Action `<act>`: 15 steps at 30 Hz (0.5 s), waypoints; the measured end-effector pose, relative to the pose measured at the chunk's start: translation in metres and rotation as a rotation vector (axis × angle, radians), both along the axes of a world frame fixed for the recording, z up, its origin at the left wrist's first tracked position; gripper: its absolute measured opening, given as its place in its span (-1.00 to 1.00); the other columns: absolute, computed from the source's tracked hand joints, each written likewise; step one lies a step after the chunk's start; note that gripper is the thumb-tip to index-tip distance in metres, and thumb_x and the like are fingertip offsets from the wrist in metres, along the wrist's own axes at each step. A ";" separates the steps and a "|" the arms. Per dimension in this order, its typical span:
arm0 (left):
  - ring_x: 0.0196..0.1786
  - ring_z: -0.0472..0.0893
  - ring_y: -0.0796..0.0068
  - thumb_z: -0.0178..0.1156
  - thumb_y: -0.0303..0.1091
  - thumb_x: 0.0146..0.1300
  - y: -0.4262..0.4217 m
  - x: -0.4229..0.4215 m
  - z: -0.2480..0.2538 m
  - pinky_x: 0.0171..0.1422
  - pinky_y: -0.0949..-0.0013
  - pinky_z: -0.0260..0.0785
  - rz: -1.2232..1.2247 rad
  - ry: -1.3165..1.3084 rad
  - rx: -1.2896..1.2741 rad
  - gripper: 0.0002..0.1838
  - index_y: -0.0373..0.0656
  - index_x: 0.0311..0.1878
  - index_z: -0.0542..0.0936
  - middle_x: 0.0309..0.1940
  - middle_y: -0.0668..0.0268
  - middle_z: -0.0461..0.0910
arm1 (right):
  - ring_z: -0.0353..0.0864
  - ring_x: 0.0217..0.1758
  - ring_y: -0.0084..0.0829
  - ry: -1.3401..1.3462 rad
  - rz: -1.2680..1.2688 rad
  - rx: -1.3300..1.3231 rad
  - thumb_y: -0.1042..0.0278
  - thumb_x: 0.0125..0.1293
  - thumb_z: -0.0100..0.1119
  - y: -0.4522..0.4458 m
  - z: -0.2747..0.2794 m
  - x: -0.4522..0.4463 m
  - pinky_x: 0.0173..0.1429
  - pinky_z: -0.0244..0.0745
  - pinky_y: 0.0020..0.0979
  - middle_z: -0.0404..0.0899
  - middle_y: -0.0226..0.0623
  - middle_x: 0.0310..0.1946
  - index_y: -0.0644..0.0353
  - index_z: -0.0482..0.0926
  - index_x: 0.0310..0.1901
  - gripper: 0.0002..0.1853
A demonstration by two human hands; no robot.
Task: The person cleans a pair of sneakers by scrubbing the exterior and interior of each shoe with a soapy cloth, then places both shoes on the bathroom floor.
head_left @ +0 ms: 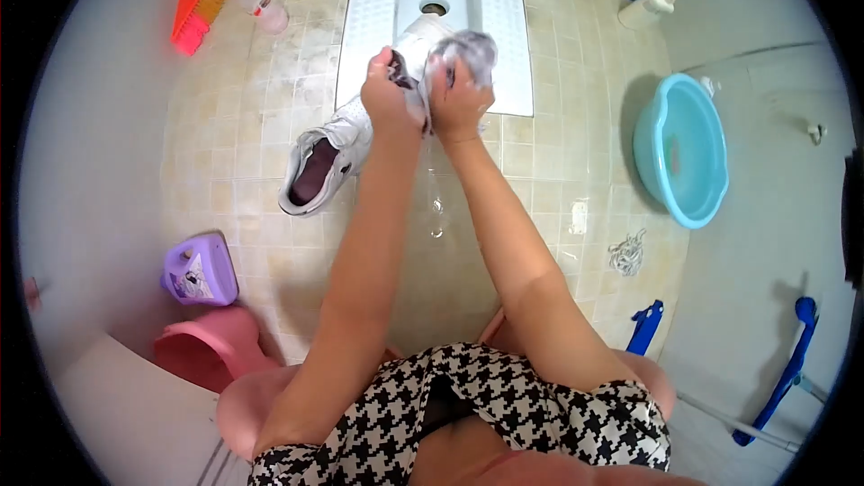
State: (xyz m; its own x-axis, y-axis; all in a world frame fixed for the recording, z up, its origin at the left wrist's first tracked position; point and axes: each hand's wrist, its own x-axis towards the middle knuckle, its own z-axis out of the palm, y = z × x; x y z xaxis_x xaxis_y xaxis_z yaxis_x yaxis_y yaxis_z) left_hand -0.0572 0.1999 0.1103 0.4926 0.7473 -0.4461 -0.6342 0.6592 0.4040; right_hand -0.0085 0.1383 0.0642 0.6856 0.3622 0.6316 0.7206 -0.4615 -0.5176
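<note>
Both hands are raised together over the front edge of the white squat toilet (504, 72). My left hand (393, 94) is closed around the opening of a white shoe (421, 34), whose far end points toward the toilet bowl. My right hand (459, 99) is closed on a wet, sudsy, grey-and-white cloth-like piece (477, 49), pressed against the shoe; its exact kind is hard to make out. Just left of and below my left hand, a second white sneaker (301, 189) with a dark insole lies on the tiles, its front partly hidden by my arm.
A blue basin (650, 162) stands at right, with white shoelaces (628, 254) below it. A purple jug (202, 270) and pink bucket (229, 342) are at left. An orange broom (205, 4) and clear bottle (261, 4) stand upper left, a pump bottle (646, 9) upper right.
</note>
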 end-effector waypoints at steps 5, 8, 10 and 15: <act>-0.05 0.53 0.22 0.04 -0.17 0.23 0.002 -0.008 0.012 0.18 0.16 0.30 0.009 0.068 -0.027 -0.67 -0.21 -0.07 0.49 -0.10 0.24 0.54 | 0.53 -0.15 -0.04 0.385 -0.306 -0.100 0.35 0.23 -0.02 -0.056 -0.069 -0.021 -0.14 0.42 -0.12 0.54 -0.09 -0.21 0.17 0.46 -0.18 -0.83; -0.03 0.53 0.21 0.03 -0.14 0.24 -0.008 -0.006 0.008 0.15 0.15 0.34 0.027 0.103 -0.008 -0.63 -0.23 -0.04 0.48 -0.07 0.21 0.53 | 0.50 -0.10 -0.02 0.283 -0.187 0.039 0.36 0.24 -0.05 -0.037 -0.057 -0.014 -0.09 0.40 -0.11 0.51 -0.04 -0.17 0.21 0.46 -0.19 -0.83; -0.03 0.53 0.21 0.03 -0.12 0.25 -0.007 -0.005 -0.002 0.13 0.15 0.35 0.071 0.090 0.013 -0.62 -0.23 -0.04 0.48 -0.08 0.20 0.53 | 0.46 -0.14 0.00 0.018 -0.031 0.262 0.37 0.22 -0.03 -0.004 -0.027 -0.010 -0.06 0.39 -0.17 0.49 -0.08 -0.29 0.24 0.46 -0.25 -0.85; -0.06 0.53 0.26 0.01 -0.05 0.26 -0.006 -0.008 0.013 0.07 0.17 0.38 0.006 0.216 -0.089 -0.61 -0.16 -0.05 0.49 -0.11 0.26 0.55 | 0.43 -0.12 0.02 0.021 -0.140 0.160 0.36 0.21 0.01 -0.021 -0.059 -0.006 -0.06 0.34 -0.11 0.47 0.00 -0.24 0.24 0.42 -0.23 -0.84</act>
State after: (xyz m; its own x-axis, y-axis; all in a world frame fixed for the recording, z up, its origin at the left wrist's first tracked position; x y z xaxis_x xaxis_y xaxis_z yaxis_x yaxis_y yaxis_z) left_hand -0.0656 0.1935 0.1237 0.3740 0.7026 -0.6054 -0.5431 0.6950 0.4712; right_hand -0.0141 0.1176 0.0055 0.7355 0.1588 0.6587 0.6438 -0.4670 -0.6062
